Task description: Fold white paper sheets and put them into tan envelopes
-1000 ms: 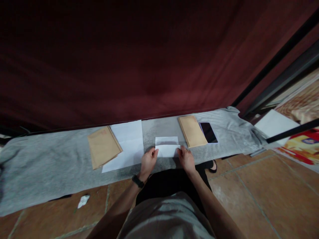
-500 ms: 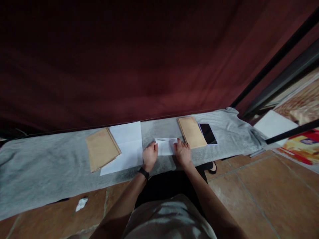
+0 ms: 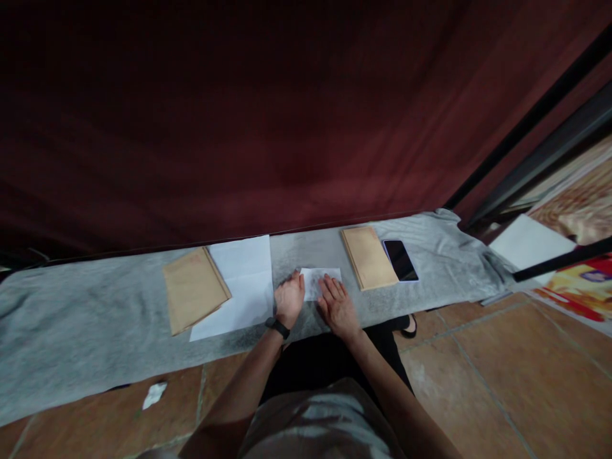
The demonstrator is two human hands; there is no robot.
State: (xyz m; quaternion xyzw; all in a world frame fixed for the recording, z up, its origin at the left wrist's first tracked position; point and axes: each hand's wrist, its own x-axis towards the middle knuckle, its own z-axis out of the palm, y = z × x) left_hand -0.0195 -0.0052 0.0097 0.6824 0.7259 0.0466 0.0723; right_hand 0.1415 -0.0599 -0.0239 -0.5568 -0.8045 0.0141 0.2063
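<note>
A small folded sheet of white paper (image 3: pixel 313 280) lies on the grey cloth in front of me. My left hand (image 3: pixel 289 301), with a dark band on its wrist, pinches the left edge of this paper, thumb on top and fingers curled. Stretched out flat, the fingers of my right hand (image 3: pixel 338 306) press on its right half and hide part of it. Left of my left hand are larger white sheets (image 3: pixel 248 274), partly under a stack of brown envelopes (image 3: pixel 194 290). Another brown envelope stack (image 3: pixel 370 258) lies just beyond my right hand.
A phone (image 3: pixel 400 260) with a dark screen lies beside the right-hand stack. The grey cloth (image 3: pixel 95 319) covers a long, narrow bench against a dark red curtain (image 3: pixel 287 127). Black bars (image 3: pixel 530 121) stand at the right. Crumpled white paper (image 3: pixel 154 395) lies on the tiled floor.
My right hand has left the paper's right edge and moved inward, its fingers now spread flat on top. The paper's upper fold now lies flatter. My left hand stays at the left edge.
</note>
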